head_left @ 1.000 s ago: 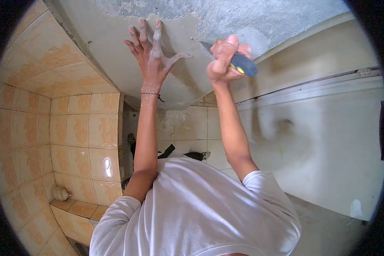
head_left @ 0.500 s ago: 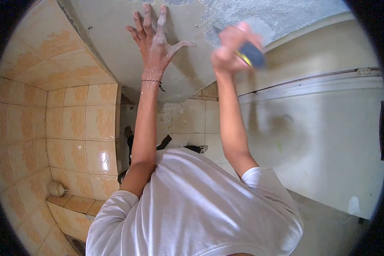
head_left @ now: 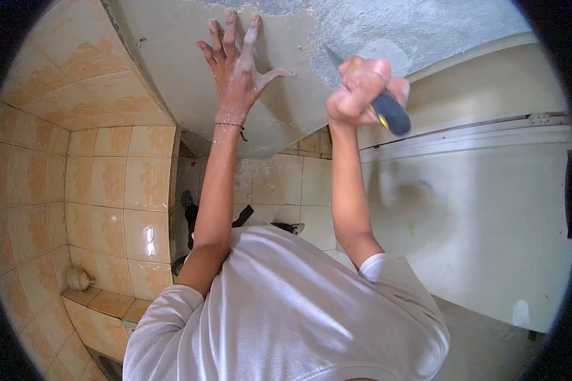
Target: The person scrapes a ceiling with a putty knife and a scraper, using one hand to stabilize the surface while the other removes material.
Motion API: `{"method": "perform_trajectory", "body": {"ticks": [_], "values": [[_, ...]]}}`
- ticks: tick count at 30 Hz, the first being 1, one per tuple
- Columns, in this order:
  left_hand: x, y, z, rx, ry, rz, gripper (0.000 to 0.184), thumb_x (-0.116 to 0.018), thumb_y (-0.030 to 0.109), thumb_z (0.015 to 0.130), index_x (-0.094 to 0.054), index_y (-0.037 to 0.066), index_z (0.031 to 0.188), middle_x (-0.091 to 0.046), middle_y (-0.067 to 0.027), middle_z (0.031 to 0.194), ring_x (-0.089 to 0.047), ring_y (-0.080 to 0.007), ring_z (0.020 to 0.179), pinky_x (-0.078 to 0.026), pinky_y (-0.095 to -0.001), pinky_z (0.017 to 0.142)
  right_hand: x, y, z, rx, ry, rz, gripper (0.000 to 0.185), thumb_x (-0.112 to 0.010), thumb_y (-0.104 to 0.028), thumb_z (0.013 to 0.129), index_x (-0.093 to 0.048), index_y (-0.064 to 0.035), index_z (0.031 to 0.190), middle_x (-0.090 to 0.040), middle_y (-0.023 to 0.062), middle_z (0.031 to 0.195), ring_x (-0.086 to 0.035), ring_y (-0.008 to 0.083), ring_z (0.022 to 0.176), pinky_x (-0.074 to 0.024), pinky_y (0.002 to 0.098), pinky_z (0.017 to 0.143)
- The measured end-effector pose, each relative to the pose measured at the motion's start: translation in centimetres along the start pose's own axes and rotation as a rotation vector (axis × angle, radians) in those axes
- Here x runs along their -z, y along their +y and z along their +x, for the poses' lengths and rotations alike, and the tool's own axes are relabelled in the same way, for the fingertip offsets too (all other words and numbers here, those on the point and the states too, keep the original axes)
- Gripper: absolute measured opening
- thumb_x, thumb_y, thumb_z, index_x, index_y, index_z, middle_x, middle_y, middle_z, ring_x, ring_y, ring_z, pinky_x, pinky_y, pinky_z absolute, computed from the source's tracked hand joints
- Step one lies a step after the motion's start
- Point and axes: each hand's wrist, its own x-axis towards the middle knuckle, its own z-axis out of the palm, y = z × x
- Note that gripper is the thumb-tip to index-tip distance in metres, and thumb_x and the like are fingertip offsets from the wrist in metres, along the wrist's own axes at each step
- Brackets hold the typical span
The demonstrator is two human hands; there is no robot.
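My left hand (head_left: pixel 238 79) is open against the painted wall (head_left: pixel 178 76), fingers spread and thumb out to the right. White dust coats its fingers and wrist. In my right hand (head_left: pixel 365 92) is a scraper (head_left: pixel 393 114) with a black and yellow handle, my fingers wrapped round it. Its thin metal blade points up and left, at the border between the smooth paint and a rough grey bare patch (head_left: pixel 419 28). From this angle I cannot tell whether the blade touches the wall.
Orange and cream tiles (head_left: pixel 146 171) cover the wall on the left, with a tiled ledge (head_left: pixel 111 303) low down. A pale door (head_left: pixel 470 209) is on the right, beside its frame (head_left: pixel 476 82). My shoe (head_left: pixel 291 227) shows on the tiled floor (head_left: pixel 276 178).
My right hand and the scraper have shifted slightly down and right in the view, and they are less blurred. My left hand stays spread on the wall; the whole view has moved a little.
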Motion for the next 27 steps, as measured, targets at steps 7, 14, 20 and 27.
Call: {"method": "perform_trajectory", "body": {"ticks": [7, 14, 20, 27], "values": [[0.0, 0.2, 0.1, 0.008, 0.009, -0.020, 0.126, -0.081, 0.076, 0.064, -0.032, 0.021, 0.166, -0.014, -0.0163, 0.175, -0.003, -0.0434, 0.161, -0.002, -0.0691, 0.124, -0.2, -0.3, 1.1, 0.064, -0.077, 0.087, 0.034, -0.063, -0.009, 0.098, -0.044, -0.0062, 0.070, -0.046, 0.0033, 0.048, -0.039, 0.0093, 0.039, -0.0339, 0.0275, 0.039], [0.1, 0.4, 0.0, 0.052, 0.001, -0.115, 0.120, -0.080, 0.075, 0.062, -0.040, 0.025, 0.163, -0.016, -0.0102, 0.175, 0.001, -0.0385, 0.161, 0.003, -0.0677, 0.124, -0.6, 0.1, -0.2, 0.212, -0.070, -0.396, 0.034, -0.065, -0.022, 0.098, -0.052, -0.0036, 0.074, -0.043, 0.0009, 0.050, -0.048, 0.0134, 0.044, -0.0456, 0.0327, 0.044], [0.1, 0.3, 0.0, 0.028, 0.017, -0.116, 0.121, -0.084, 0.070, 0.060, -0.039, 0.026, 0.164, -0.017, -0.0099, 0.175, -0.001, -0.0388, 0.161, 0.002, -0.0679, 0.125, 0.2, 1.3, -0.1, 0.090, -0.131, -0.424, 0.040, -0.063, -0.017, 0.099, -0.047, -0.0074, 0.063, -0.047, 0.0042, 0.053, -0.050, 0.0143, 0.045, -0.0460, 0.0332, 0.046], [0.3, 0.4, 0.1, 0.044, 0.013, -0.102, 0.121, -0.084, 0.068, 0.061, -0.037, 0.027, 0.164, -0.017, -0.0093, 0.175, -0.001, -0.0378, 0.162, 0.001, -0.0671, 0.126, 0.0, 2.2, -1.3, 0.078, 0.005, -0.239, 0.045, -0.060, -0.020, 0.099, -0.047, -0.0075, 0.058, -0.050, 0.0048, 0.049, -0.049, 0.0131, 0.044, -0.0427, 0.0288, 0.046]]}}
